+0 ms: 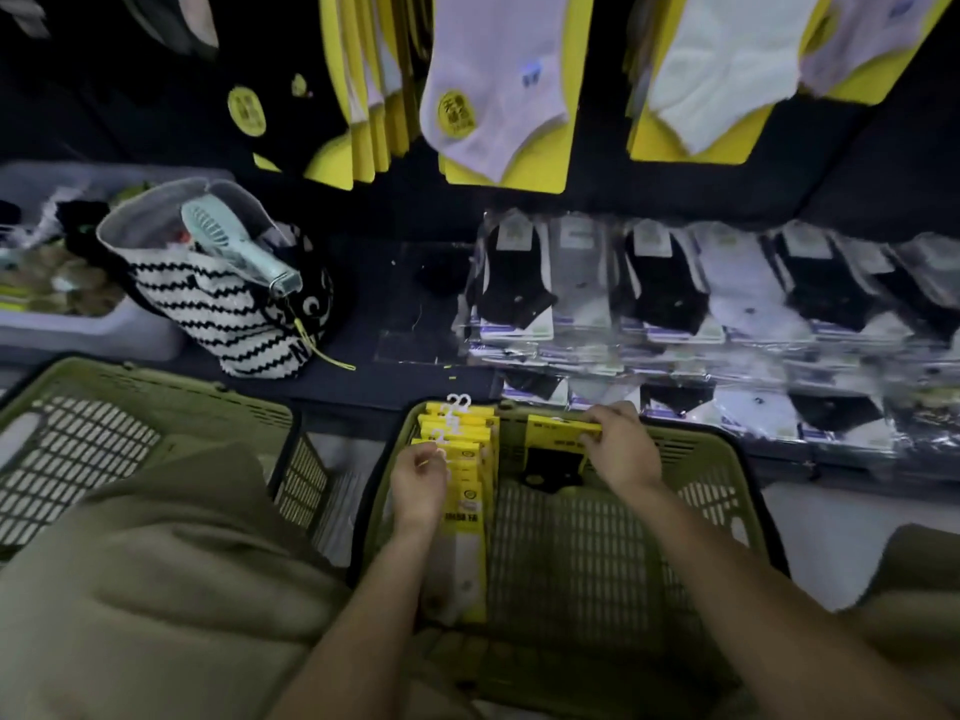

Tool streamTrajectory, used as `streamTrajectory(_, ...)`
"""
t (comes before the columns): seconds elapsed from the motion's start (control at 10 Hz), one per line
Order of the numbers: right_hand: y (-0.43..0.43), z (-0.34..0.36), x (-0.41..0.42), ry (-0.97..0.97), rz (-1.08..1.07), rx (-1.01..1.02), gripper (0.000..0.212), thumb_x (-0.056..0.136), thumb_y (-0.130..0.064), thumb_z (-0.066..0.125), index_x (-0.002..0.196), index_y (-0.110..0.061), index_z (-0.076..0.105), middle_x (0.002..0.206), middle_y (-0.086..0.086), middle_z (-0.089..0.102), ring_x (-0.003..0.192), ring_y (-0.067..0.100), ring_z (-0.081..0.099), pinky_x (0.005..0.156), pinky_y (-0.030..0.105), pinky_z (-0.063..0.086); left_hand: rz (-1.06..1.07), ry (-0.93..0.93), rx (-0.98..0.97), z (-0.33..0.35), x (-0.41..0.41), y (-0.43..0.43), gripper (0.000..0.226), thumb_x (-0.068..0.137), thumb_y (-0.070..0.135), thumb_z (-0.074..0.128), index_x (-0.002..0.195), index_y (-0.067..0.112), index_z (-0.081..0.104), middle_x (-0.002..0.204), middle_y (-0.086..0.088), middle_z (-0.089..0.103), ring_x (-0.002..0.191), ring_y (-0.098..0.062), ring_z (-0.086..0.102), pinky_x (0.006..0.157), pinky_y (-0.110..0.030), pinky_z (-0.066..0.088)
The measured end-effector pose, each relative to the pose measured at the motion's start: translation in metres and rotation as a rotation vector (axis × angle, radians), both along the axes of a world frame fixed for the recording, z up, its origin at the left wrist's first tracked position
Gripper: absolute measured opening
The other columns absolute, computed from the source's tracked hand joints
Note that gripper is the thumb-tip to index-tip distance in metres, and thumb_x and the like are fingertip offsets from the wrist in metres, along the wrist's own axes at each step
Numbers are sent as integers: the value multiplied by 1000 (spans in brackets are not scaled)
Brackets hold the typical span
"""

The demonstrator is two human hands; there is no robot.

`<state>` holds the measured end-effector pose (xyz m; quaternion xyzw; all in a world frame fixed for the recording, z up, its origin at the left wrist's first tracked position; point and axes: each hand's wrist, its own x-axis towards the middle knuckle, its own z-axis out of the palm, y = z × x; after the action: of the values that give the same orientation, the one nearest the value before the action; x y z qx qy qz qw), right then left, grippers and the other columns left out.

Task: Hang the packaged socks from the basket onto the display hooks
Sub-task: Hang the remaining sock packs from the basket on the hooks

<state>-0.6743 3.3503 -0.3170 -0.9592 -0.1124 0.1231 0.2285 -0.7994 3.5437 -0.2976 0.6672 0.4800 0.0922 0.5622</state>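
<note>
1 head view, wide-angle: looks forward-down, close over basket (719, 462), hanging socks (498, 96) ahead.

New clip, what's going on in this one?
A person leans over a green basket with both hands in it. The left hand appears to pinch the top of a stack of yellow-carded sock packs at the basket's left side. The right hand holds the top edge of a single black-sock pack. Neither pack has reached the display above, where hung socks show.
</note>
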Motion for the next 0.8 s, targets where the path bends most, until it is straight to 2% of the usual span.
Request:
streamTrajectory(0.1, 4, -4, -9, 24, -9, -29, 20, 89, -23, 59, 108, -16, 56, 118, 8, 51, 96, 31, 57, 64, 31, 40, 4, 134, 12, -12, -8, 11, 27, 91, 3, 51, 118, -1, 55, 116, -14, 60, 88, -20, 54, 73, -23, 39)
streamTrajectory(0.2, 6, 2, -15, 51, 9, -6, 13, 90, -24, 59, 102, -20, 57, 109, 5, 60, 95, 30, 60, 66, 32, 44, -89, 193, 38, -20, -12, 12, 33, 91, 4, 49, 123, 2, 53, 118, -13, 60, 99, -26, 58, 76, -24, 39)
streamTrajectory(0.3, 2, 23, -22, 33, 83, -12, 11, 90, -26, 59, 101, -25, 58, 99, -2, 65, 84, 24, 61, 63, 31, 44, -168, 242, -30, -33, -18, 12, 34, 91, 2, 46, 125, 6, 54, 117, -13, 62, 106, -30, 59, 80, -30, 43)
streamTrajectory(0.4, -6, 37, -29, 20, 116, 38, 11, 88, -25, 61, 99, -25, 61, 94, -2, 67, 78, 23, 61, 64, 32, 45, -123, 261, -124, -40, -20, 16, 36, 92, 0, 45, 127, 1, 53, 121, -19, 60, 109, -33, 58, 85, -34, 45)
streamTrajectory(0.5, 3, 43, -46, 100, 168, 142, 11, 86, -21, 65, 97, -21, 65, 92, -2, 68, 79, 19, 61, 69, 28, 44, -17, 198, -271, -47, -23, 21, 35, 96, 11, 42, 127, -1, 51, 116, -16, 60, 104, -26, 55, 96, -40, 44)
streamTrajectory(0.6, 29, 31, -61, 148, 196, 207, 13, 85, -20, 66, 97, -20, 66, 93, -2, 69, 79, 16, 60, 67, 25, 40, 72, 154, -365, -55, -24, 23, 30, 97, 18, 40, 119, 7, 56, 92, 0, 58, 86, -17, 53, 82, -34, 46)
streamTrajectory(0.7, 71, -1, -83, 240, 161, 235, 23, 83, -25, 68, 105, -18, 63, 101, 0, 69, 89, 18, 64, 67, 23, 39, 104, 150, -409, -62, -24, 24, 23, 97, 24, 37, 80, 23, 52, 79, 9, 48, 68, -5, 45, 63, -22, 37)
streamTrajectory(0.8, 85, -27, -92, 335, 61, 154, 38, 82, -30, 70, 114, -18, 53, 111, 3, 65, 99, 22, 62, 76, 27, 45, 93, 157, -436, -65, -21, 25, 26, 97, 20, 36, 74, 26, 47, 78, 8, 47, 68, -6, 44, 63, -23, 37)
